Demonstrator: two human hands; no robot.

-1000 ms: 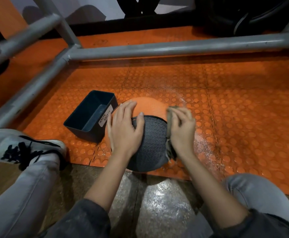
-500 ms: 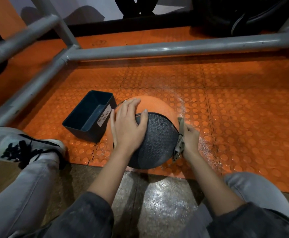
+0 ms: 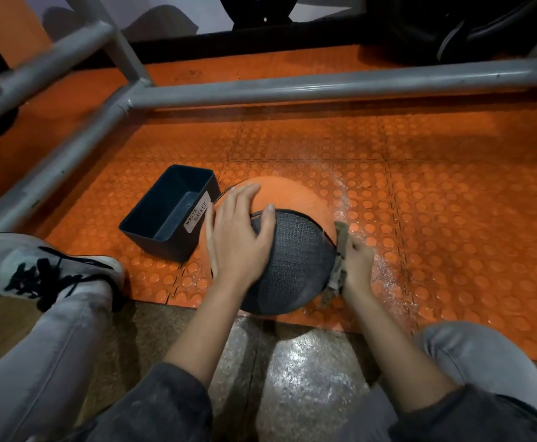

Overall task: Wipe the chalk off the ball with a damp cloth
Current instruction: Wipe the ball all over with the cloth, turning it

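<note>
An orange and dark grey ball (image 3: pixel 296 260) sits on the studded orange mat (image 3: pixel 452 202) just beyond the mat's near edge. My left hand (image 3: pixel 238 237) lies spread over the ball's upper left side, fingers straight. My right hand (image 3: pixel 358 266) presses a crumpled grey-brown cloth (image 3: pixel 335 279) against the ball's right flank, low down, with the fingers hidden behind the ball and cloth. White chalk dust (image 3: pixel 385 266) speckles the mat to the right of the ball.
A dark bin labelled WASTE BASKET (image 3: pixel 168 215) stands touching the ball's left. Grey metal frame bars (image 3: pixel 324 87) run across the back and down the left. My shoe (image 3: pixel 44 269) and knees flank the concrete floor (image 3: pixel 299 371) in front.
My right hand with the cloth has slid from the ball's top right down its right side. The ball has turned a little. My left hand stays on top.
</note>
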